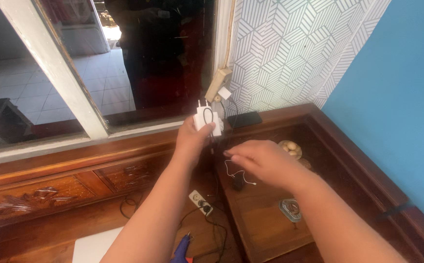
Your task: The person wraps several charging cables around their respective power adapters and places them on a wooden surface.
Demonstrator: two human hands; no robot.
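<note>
White charger plug (206, 118) in left hand (192, 141), right hand (263, 160) beside its cable (236, 173).

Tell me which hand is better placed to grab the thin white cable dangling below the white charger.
Right, likely. The right hand hovers open beside the thin white cable; the left hand already grips the white charger.

Dark phone (244, 119) flat on the wooden ledge (289, 113) by the patterned wallpaper (289, 48). Small bowl (290, 148) of pale round things on the dark wooden table (265, 224); small clear dish (290, 209) nearer the front edge. White power strip (200, 202) on the floor with black leads plugged in (tangled). Blue glue gun (181, 249) at bottom edge, white panel (94, 245) left of it. Blue wall (401, 97) on the right.
</note>
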